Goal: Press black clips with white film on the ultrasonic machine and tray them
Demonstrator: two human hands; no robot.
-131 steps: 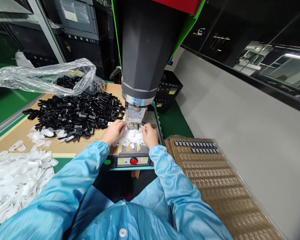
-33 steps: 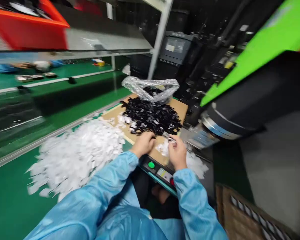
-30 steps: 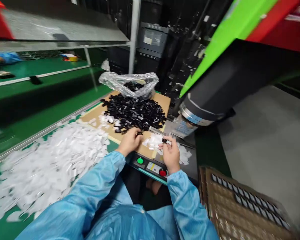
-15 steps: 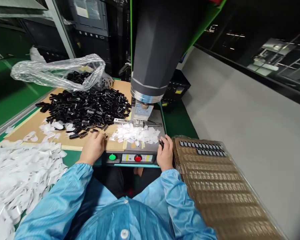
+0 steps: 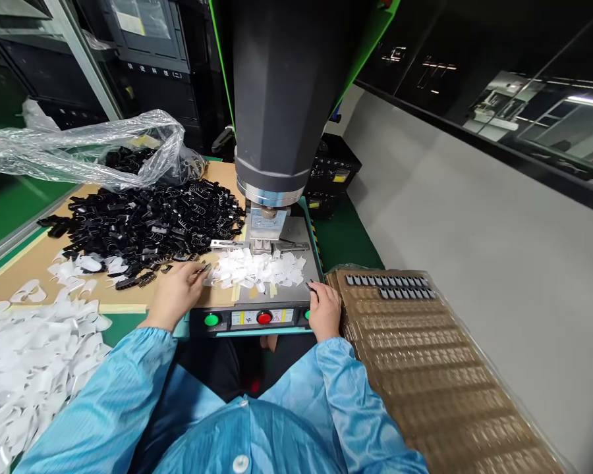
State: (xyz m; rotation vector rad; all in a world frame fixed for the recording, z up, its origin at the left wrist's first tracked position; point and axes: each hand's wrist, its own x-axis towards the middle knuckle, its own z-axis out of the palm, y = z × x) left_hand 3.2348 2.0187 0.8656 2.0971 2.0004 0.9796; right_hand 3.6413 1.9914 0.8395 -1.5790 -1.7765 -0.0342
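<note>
My left hand [image 5: 174, 295] is closed at the front of the black heap, its fingertips pinching a small black plastic part [image 5: 206, 267]. Beside the machine base's right front corner, my right hand [image 5: 326, 311] is closed on another small black plastic part [image 5: 311, 288]. Between both hands lies a pile of white plastic pieces [image 5: 257, 268] on the base. Just behind that pile, the press head [image 5: 267, 227] stands over a metal fixture [image 5: 260, 246]. A heap of black plastic parts [image 5: 148, 220] covers the cardboard to the left.
Green button [image 5: 211, 320] and red button [image 5: 263, 317] sit on the machine's front panel. A brown blister tray [image 5: 400, 368] at right holds rows of black pieces along its far edge. More white pieces [image 5: 44, 362] spread at left; a clear plastic bag [image 5: 163, 141] lies behind the heap.
The view has shifted so the bench appears further left. My left hand has drawn away from the black heap toward the white pile, with a black part showing at its fingertips.
</note>
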